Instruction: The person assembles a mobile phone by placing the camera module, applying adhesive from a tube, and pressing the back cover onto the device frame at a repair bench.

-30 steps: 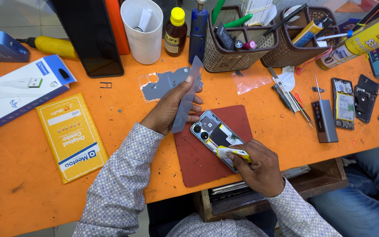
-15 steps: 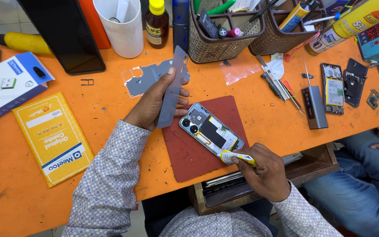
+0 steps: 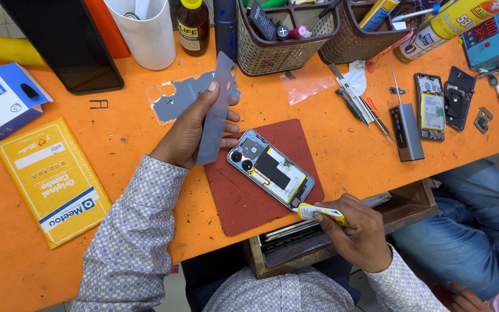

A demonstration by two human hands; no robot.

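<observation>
Left hand (image 3: 189, 128) grips a thin grey back cover (image 3: 217, 107) upright at the edge of the dark red mat (image 3: 244, 199), just beside the opened phone (image 3: 270, 167) lying on it, while the right hand (image 3: 358, 231) pinches a small yellow glue tube (image 3: 319, 212) with its tip at the phone's lower corner. Around them spreads an orange table (image 3: 330, 153) crowded with a yellow packet (image 3: 53, 179), a white cup (image 3: 144, 30), two woven baskets (image 3: 284, 43) of tools, tweezers (image 3: 356, 104) and a second dismantled phone (image 3: 432, 107); another person's jeans (image 3: 463, 219) show at the right.

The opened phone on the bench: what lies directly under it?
The opened phone rests on a dark red work mat, which lies on the orange table. The mat surface beneath the phone is hidden.
</observation>
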